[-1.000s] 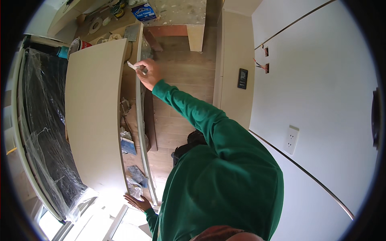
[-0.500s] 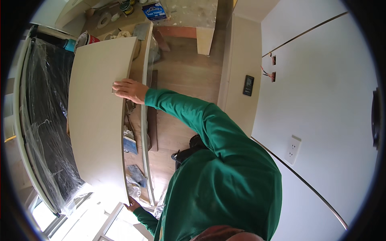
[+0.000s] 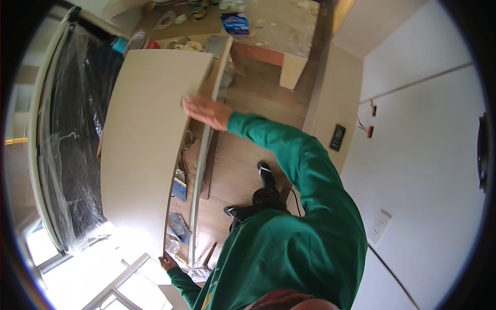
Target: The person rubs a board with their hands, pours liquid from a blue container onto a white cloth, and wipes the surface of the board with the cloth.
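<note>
A long cream-coloured panel [image 3: 147, 144] lies across a work stand at my left, its long edge facing me. At the panel's near lower corner, my left hand [image 3: 168, 262] is closed on the edge, thumb on top. My right hand [image 3: 206, 111] is over the panel's long edge farther up, blurred by motion. Under its fingertips sits a small flat pad [image 3: 183, 102], like folded sandpaper; its kind is not clear.
Below the panel, a wooden shelf holds a blue-edged scraper [image 3: 179, 189] and grey sheets [image 3: 179, 227]. A paint-spotted bench [image 3: 281, 26] carries a blue container [image 3: 235, 24]. Plastic film [image 3: 77, 139] covers a dark surface at left. A white wall [image 3: 418, 155] stands at right.
The view has shifted, moving the scene rightward and showing more of my legs. My right hand still bears on the panel's edge with the pad. My left hand stays at the lower corner.
</note>
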A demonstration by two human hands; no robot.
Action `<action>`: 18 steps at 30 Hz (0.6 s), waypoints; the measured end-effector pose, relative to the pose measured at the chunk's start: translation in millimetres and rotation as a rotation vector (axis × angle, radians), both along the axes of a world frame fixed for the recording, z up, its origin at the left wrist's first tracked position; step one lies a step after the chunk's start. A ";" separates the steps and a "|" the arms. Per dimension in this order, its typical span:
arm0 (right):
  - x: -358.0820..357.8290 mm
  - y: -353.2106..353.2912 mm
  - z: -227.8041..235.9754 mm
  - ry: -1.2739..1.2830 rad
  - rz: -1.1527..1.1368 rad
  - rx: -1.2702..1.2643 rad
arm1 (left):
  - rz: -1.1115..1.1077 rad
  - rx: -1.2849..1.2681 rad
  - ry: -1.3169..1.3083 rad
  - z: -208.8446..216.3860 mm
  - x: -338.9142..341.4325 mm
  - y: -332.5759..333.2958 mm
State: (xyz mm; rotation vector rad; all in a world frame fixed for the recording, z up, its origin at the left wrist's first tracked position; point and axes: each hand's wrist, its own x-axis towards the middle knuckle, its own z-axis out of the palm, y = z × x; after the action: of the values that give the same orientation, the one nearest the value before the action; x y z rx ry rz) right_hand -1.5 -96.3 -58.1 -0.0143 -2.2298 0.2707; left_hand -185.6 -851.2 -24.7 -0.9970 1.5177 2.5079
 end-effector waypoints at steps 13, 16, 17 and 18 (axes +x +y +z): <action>-7.3 21.1 15.9 -0.060 0.221 -0.030 | -0.023 0.000 0.035 -5.2 12.7 -9.9; 0.3 87.8 19.1 -0.067 -0.019 -0.028 | -0.035 -0.011 0.063 -5.8 7.7 -14.0; 4.2 114.8 23.3 -0.050 -0.203 -0.045 | -0.063 -0.006 0.077 -8.8 5.1 -9.5; 4.8 116.2 26.0 -0.049 -0.224 -0.048 | -0.086 -0.003 0.083 -10.8 4.2 -7.4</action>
State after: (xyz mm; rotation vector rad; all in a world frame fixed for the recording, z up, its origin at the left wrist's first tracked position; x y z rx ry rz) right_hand 3.4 20.0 -32.1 -0.2976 -2.2459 0.2027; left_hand -181.4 -858.6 -35.5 -0.8186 1.5515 2.5180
